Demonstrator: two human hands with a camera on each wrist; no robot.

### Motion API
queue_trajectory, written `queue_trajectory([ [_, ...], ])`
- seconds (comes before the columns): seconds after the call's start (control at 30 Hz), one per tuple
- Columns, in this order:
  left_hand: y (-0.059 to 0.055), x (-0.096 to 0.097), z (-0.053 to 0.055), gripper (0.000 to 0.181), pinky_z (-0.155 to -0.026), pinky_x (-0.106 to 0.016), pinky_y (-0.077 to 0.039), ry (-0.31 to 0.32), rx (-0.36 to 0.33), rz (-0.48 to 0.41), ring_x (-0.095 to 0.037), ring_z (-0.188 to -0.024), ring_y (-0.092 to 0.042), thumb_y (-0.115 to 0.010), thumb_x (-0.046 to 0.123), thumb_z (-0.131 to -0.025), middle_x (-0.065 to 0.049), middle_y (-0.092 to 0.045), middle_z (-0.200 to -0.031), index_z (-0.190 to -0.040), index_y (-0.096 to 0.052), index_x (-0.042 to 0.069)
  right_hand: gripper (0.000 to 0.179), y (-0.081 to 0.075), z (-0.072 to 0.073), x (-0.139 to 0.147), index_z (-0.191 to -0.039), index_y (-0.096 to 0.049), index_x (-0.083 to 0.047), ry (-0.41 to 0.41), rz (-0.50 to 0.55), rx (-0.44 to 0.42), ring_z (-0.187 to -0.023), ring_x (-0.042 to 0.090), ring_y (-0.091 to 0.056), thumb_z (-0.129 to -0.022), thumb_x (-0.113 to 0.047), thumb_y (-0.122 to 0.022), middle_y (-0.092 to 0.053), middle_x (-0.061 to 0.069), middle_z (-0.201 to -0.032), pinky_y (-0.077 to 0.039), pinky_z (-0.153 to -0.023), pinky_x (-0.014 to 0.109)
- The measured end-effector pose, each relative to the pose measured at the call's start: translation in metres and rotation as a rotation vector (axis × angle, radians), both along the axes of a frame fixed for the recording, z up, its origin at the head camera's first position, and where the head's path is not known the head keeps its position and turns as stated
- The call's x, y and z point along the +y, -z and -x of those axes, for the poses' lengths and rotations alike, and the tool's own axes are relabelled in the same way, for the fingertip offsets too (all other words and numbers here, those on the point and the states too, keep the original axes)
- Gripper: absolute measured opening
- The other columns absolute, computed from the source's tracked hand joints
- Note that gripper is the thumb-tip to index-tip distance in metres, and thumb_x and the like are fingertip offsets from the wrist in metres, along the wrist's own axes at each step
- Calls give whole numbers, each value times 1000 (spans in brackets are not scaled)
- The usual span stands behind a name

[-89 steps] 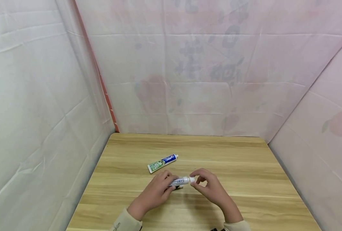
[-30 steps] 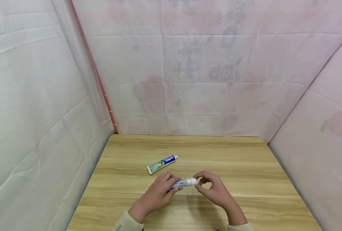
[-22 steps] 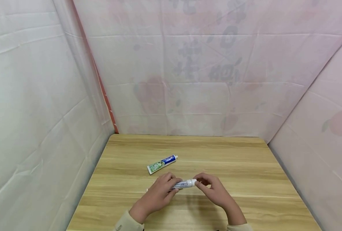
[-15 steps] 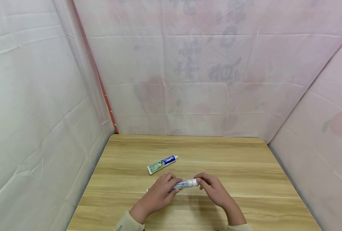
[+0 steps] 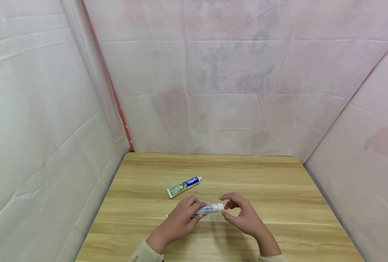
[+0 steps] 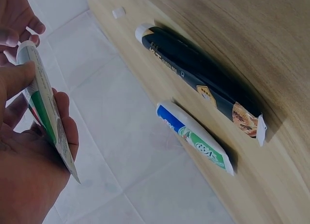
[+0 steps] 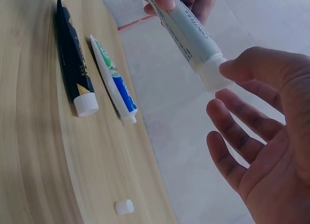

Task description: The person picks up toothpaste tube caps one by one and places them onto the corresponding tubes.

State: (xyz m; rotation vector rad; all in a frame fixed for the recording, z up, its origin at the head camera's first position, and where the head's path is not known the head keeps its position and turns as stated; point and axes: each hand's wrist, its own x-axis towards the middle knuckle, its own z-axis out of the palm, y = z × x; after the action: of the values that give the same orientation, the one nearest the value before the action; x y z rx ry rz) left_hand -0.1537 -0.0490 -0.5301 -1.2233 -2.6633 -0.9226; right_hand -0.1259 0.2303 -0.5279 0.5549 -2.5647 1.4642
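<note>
My left hand (image 5: 179,220) grips a white toothpaste tube (image 5: 207,209) above the table, its capped end pointing right. The white cap (image 7: 214,75) sits on the tube's end. Around it hover the parted thumb and fingers of my right hand (image 5: 244,217); in the right wrist view the thumb overlaps the cap's edge, and I cannot tell whether it touches. A blue and green toothpaste tube (image 5: 184,187) with a bare nozzle lies beyond the left hand. A black toothpaste tube (image 6: 193,71) with a white cap lies on the table, mostly hidden by the left hand in the head view.
A small loose white cap (image 7: 124,206) rests on the wooden table (image 5: 266,174), seen in both wrist views. Pale printed cloth (image 5: 220,72) walls in the table at the back and both sides.
Three seconds ago the right fingers held the cap just off the tube's end; now it is on the tube. The right fingers closed on it half a second ago and have since spread apart.
</note>
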Motion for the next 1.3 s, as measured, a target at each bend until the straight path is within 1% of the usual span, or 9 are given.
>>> queue_trajectory([
  [0.3,-1,0,0,36,-91,-28,-49,2,-9,-1,-5,-102,-53,-69,21,-105,9,-62,-118,-140,-67,17,28,1,2,-1,-116,-72,-17,-73,36,5,-84,12,-68,-92,-6,-83,-73,3,-110,-58,-81,31],
  [0.43,-1,0,0,35,-92,-29,-49,4,-7,0,-4,-103,-53,-68,22,-105,10,-61,-118,-140,-67,19,24,2,3,0,-115,-72,-18,-78,33,-12,-82,10,-68,-95,-9,-81,-73,1,-109,-58,-81,31],
  [0.53,0,1,0,34,-94,-29,-50,3,3,2,-4,-103,-53,-68,23,-105,11,-61,-118,-139,-67,21,20,2,3,0,-116,-74,-20,-74,28,-45,-83,9,-68,-98,-14,-78,-75,-2,-109,-58,-80,30],
  [0.67,2,1,-1,33,-93,-29,-50,3,12,-3,-4,-101,-53,-70,22,-104,10,-61,-116,-137,-68,21,13,1,3,-1,-116,-76,-20,-72,22,-147,-87,9,-69,-104,-21,-71,-77,-1,-106,-58,-80,29],
  [0.77,3,1,-1,33,-91,-27,-49,11,18,-10,-4,-100,-52,-70,21,-104,10,-61,-114,-137,-68,20,16,0,3,0,-115,-76,-18,-74,4,-223,-89,9,-69,-108,-26,-64,-77,2,-106,-58,-78,29],
  [0.93,2,3,-2,33,-90,-27,-50,24,21,-5,-5,-102,-53,-67,24,-106,9,-62,-117,-139,-67,19,26,-1,3,0,-112,-77,-18,-62,-27,-275,-88,14,-66,-113,-30,-53,-74,4,-101,-55,-72,31],
  [1.1,1,5,-4,33,-92,-28,-51,21,28,6,-5,-103,-55,-64,28,-108,8,-62,-119,-139,-67,19,35,-1,2,2,-109,-76,-17,-47,-43,-288,-90,20,-65,-116,-31,-44,-71,4,-97,-51,-69,30],
  [1.2,1,5,-4,33,-93,-29,-51,17,25,7,-5,-104,-55,-65,27,-107,9,-62,-119,-139,-67,19,37,-1,1,3,-111,-76,-14,-32,-34,-282,-90,18,-65,-117,-29,-42,-73,6,-103,-50,-69,29],
  [1.3,2,5,-3,33,-93,-29,-51,11,14,8,-5,-104,-55,-65,26,-107,9,-63,-119,-139,-67,20,33,0,0,3,-118,-75,-16,2,-9,-268,-93,19,-67,-116,-29,-44,-74,5,-112,-53,-75,29],
])
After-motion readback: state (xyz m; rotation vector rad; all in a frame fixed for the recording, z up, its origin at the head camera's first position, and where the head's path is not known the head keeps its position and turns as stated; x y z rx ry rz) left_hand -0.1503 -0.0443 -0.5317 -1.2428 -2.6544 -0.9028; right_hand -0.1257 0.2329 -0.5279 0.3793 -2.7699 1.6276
